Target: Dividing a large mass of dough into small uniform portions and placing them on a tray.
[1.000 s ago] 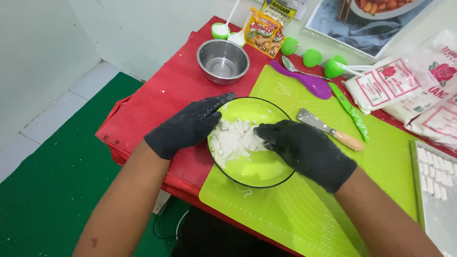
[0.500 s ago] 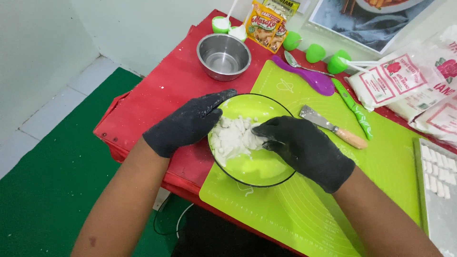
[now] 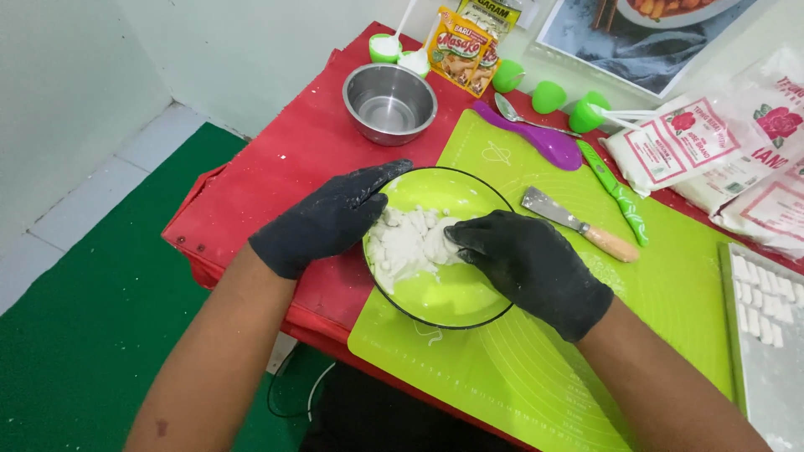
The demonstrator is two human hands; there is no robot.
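A clear glass bowl (image 3: 452, 311) sits on a lime green silicone mat (image 3: 662, 335) and holds a heap of white dough pieces (image 3: 408, 244). My left hand (image 3: 327, 219), in a black glove dusted with flour, grips the bowl's left rim. My right hand (image 3: 529, 264), also in a black glove, reaches into the bowl from the right, its fingers closed on the white dough.
On the red table (image 3: 285, 184) stand a steel bowl (image 3: 389, 103), a scraper with wooden handle (image 3: 578, 224), a green knife (image 3: 615, 191), a purple spatula (image 3: 536, 139), a spoon, seasoning packets (image 3: 461, 50), green cups, flour bags (image 3: 712, 151) and a tray of white pieces (image 3: 758, 314).
My right hand's fingers have curled further into the dough. My left hand stays on the rim. The camera view has shifted slightly.
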